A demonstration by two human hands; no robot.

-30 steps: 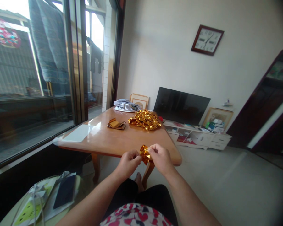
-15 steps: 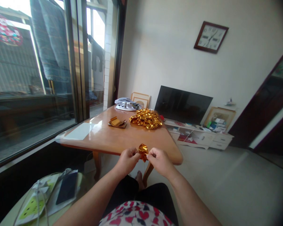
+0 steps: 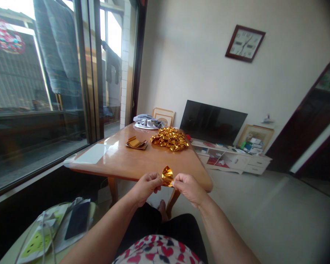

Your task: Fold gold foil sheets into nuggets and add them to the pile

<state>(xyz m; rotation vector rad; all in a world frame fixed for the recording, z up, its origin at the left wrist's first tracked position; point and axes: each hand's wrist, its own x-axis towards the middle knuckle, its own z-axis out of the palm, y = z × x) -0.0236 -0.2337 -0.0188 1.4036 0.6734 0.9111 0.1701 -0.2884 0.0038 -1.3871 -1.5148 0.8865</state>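
Note:
Between my two hands is a piece of shiny gold foil paper (image 3: 167,176), folded into a puffed, pointed shape. My left hand (image 3: 149,186) pinches its left end between thumb and fingers, and my right hand (image 3: 187,187) pinches its right end. Both hands are just off the table's near edge, above my lap. Beyond them on the wooden table (image 3: 143,164) lies a heap of folded gold foil pieces (image 3: 170,139). To its left sits a small stack of flat gold paper sheets (image 3: 136,143).
A white sheet (image 3: 92,153) lies at the table's left corner, and folded cloth (image 3: 147,121) at its far end. Low on my left, a stool (image 3: 9,249) bears a dark phone (image 3: 77,219) and cables. A television (image 3: 213,122) stands on a white cabinet (image 3: 238,161) beyond.
The foil piece now shows a taller, more open upper point. My left hand has shifted slightly left and lower, its fingers turned a little; my right hand is nearly where it was.

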